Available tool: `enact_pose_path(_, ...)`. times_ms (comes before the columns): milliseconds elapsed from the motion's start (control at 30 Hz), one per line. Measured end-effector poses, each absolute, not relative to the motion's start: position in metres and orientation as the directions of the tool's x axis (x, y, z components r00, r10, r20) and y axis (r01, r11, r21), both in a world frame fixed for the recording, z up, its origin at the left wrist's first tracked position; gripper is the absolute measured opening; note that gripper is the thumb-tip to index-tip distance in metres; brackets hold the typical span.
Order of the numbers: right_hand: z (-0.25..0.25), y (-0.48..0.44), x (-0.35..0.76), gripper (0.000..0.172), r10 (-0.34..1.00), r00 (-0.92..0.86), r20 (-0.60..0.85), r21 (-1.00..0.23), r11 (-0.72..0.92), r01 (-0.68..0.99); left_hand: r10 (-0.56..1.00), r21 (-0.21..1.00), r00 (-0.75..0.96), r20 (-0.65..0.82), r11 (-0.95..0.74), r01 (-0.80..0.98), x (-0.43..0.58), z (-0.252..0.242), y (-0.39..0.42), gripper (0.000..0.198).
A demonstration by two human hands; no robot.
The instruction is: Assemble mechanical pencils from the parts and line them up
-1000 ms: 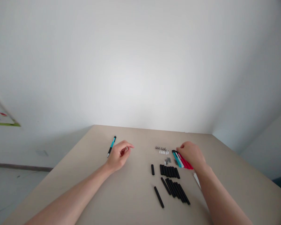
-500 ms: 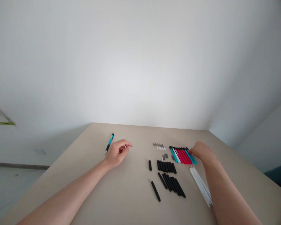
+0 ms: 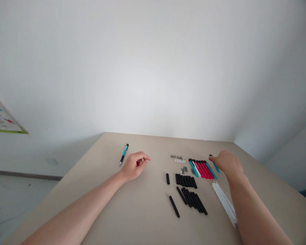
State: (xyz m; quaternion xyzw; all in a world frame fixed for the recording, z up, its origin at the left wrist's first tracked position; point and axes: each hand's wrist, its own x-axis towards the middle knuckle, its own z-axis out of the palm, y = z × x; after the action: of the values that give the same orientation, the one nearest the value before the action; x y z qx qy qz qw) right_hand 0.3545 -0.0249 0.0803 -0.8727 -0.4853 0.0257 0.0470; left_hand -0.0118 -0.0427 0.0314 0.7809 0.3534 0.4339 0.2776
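Observation:
My right hand (image 3: 226, 163) is closed on a turquoise pen barrel (image 3: 216, 167) with a black top, just right of the row of barrels. That row holds red pen barrels (image 3: 205, 170), turquoise ones and a white one, all with black tops. My left hand (image 3: 135, 166) rests on the table, its fingers loosely curled and the index finger apart from the thumb; nothing I can make out is in it. Beside it, to the left, lies a turquoise and black pen (image 3: 123, 154) with a silver tip.
Short black tubes (image 3: 186, 181) and longer black tubes (image 3: 193, 200) lie in groups on the beige table (image 3: 132, 211). Small springs (image 3: 176, 157), white pieces (image 3: 180, 161) and grey pieces (image 3: 185, 169) sit behind them. Thin white refills (image 3: 224, 202) lie beneath my right forearm.
My right hand has drawn a turquoise barrel away from the right end of the row. My left hand keeps its pose; the whole view has shifted slightly.

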Motion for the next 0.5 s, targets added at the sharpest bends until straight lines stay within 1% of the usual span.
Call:
enact_pose_path(33, 0.085, -0.027, 0.343, 0.037, 0.868, 0.497, 0.021, -0.121, -0.491, 0.863, 0.793, 0.734, 0.377, 0.479, -0.597, 0.323, -0.011, 0.032, -0.043, 0.020)
enact_pose_path(67, 0.090, -0.030, 0.329, 0.029, 0.907, 0.415, 0.069, -0.160, -0.400, 0.902, 0.795, 0.731, 0.382, 0.471, -0.594, 0.336, -0.010, 0.032, -0.044, 0.020)
enact_pose_path(133, 0.094, -0.040, 0.294, 0.020, 0.965, 0.200, 0.170, -0.238, -0.157, 0.959, 0.798, 0.728, 0.408, 0.444, -0.587, 0.354, -0.009, 0.033, -0.046, 0.025)
enact_pose_path(167, 0.094, -0.045, 0.276, 0.016, 0.973, 0.087, 0.214, -0.269, -0.027, 0.963, 0.792, 0.724, 0.430, 0.433, -0.590, 0.358, -0.008, 0.033, -0.047, 0.032)
enact_pose_path(233, 0.090, -0.058, 0.241, 0.011, 0.945, -0.163, 0.282, -0.306, 0.250, 0.919, 0.768, 0.707, 0.482, 0.422, -0.611, 0.355, -0.006, 0.036, -0.051, 0.046)
enact_pose_path(267, 0.086, -0.065, 0.226, 0.011, 0.906, -0.284, 0.315, -0.304, 0.380, 0.874, 0.753, 0.698, 0.504, 0.423, -0.625, 0.349, -0.005, 0.037, -0.053, 0.051)
enact_pose_path(300, 0.082, -0.070, 0.215, 0.011, 0.866, -0.363, 0.343, -0.304, 0.468, 0.830, 0.741, 0.691, 0.520, 0.425, -0.637, 0.342, -0.005, 0.038, -0.056, 0.054)
enact_pose_path(367, 0.075, -0.079, 0.199, 0.010, 0.814, -0.458, 0.356, -0.309, 0.566, 0.765, 0.719, 0.680, 0.551, 0.424, -0.654, 0.331, -0.004, 0.040, -0.058, 0.050)
enact_pose_path(467, 0.066, -0.083, 0.191, 0.010, 0.769, -0.504, 0.394, -0.352, 0.632, 0.690, 0.696, 0.659, 0.585, 0.416, -0.674, 0.333, -0.003, 0.042, -0.059, 0.028)
enact_pose_path(500, 0.064, -0.082, 0.192, 0.012, 0.763, -0.506, 0.403, -0.368, 0.641, 0.673, 0.690, 0.652, 0.592, 0.415, -0.680, 0.335, -0.004, 0.042, -0.058, 0.023)
